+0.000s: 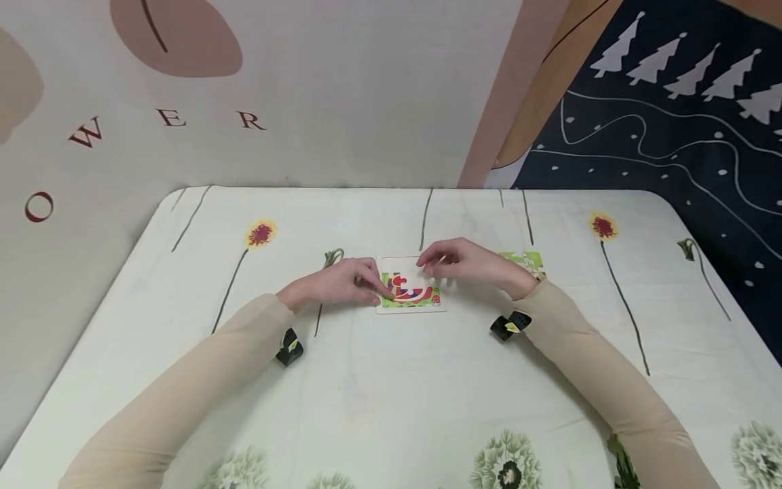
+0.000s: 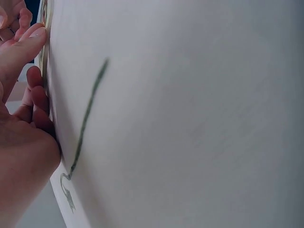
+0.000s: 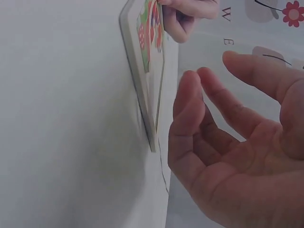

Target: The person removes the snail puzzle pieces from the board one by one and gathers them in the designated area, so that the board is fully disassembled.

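A small white puzzle tray (image 1: 412, 312) lies on the table, its lower part filled with joined red, blue and green puzzle pieces (image 1: 415, 296). The upper part of the tray shows bare white. From the left, my left hand (image 1: 342, 281) touches the pieces with an extended finger. My right hand (image 1: 467, 263) hovers over the tray's upper right corner, fingers loosely bent. In the right wrist view, thumb and fingers of the right hand (image 3: 232, 137) stand apart with nothing between them, beside the tray's edge (image 3: 135, 76).
Green patterned pieces (image 1: 530, 261) lie right of the tray, partly hidden behind the right wrist. A white flower-printed cloth (image 1: 391, 394) covers the table. Behind its far edge hangs a printed fabric backdrop (image 1: 366, 102).
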Available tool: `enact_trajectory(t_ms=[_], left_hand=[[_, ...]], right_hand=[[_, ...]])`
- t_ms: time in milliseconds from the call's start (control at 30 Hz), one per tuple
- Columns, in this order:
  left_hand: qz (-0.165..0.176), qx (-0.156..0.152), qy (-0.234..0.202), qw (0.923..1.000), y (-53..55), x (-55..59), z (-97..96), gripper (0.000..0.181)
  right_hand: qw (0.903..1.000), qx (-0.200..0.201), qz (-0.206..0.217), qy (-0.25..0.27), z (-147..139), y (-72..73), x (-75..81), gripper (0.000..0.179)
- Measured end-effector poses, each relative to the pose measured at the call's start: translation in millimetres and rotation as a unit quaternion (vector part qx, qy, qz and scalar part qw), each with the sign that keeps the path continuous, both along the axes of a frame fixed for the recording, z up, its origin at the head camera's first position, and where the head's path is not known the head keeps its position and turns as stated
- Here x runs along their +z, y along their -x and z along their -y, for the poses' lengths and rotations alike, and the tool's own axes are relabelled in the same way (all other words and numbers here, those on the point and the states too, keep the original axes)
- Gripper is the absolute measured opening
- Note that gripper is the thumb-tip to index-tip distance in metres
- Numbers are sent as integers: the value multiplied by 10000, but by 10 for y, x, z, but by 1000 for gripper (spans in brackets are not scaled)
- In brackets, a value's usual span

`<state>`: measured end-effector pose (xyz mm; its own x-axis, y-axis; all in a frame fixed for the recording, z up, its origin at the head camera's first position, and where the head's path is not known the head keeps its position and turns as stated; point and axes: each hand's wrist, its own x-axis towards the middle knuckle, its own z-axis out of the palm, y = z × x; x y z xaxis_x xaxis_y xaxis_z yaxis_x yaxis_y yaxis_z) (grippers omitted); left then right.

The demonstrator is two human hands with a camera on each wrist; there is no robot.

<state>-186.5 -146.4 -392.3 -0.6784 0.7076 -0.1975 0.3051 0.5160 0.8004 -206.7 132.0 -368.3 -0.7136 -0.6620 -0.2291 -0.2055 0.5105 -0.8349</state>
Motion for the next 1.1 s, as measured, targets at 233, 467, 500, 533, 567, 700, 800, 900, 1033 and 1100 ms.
enact_trajectory(t_ms=[233, 467, 500, 533, 567, 700, 800, 900, 1033, 1100], left_hand=[[78, -3, 7, 10000, -3, 13, -9, 21], [123, -6, 20, 9999, -5, 19, -14, 21], [133, -5, 8, 9999, -4, 18, -13, 21], [139, -4, -3, 9999, -3, 15, -13, 21], [144, -2, -10, 9999, -3, 13, -12, 21], [161, -4, -36, 9999, -4, 9, -9, 21], [139, -17, -31, 9999, -4, 12, -11, 20], [109, -30, -23, 9999, -2, 10, -10, 20], [124, -8, -37, 9999, 2, 8, -6, 21], [124, -5, -40, 9999, 5, 7, -3, 20]], right_hand=[[9990, 296, 145, -292, 150, 12, 26, 32], [9973, 433, 113, -588, 293, 20, 29, 37], [9969, 433, 110, -648, 313, 18, 23, 38], [9965, 431, 92, -713, 331, 15, 15, 39], [9961, 427, 86, -765, 349, 12, 7, 40], [9953, 438, -17, -859, 402, -9, -32, 39], [9952, 421, -151, -866, 421, -27, -45, 35], [9954, 379, -261, -846, 432, -42, -50, 33], [9966, 263, -244, -744, 445, -53, -55, 31], [9974, 182, -185, -665, 451, -52, -64, 29]])
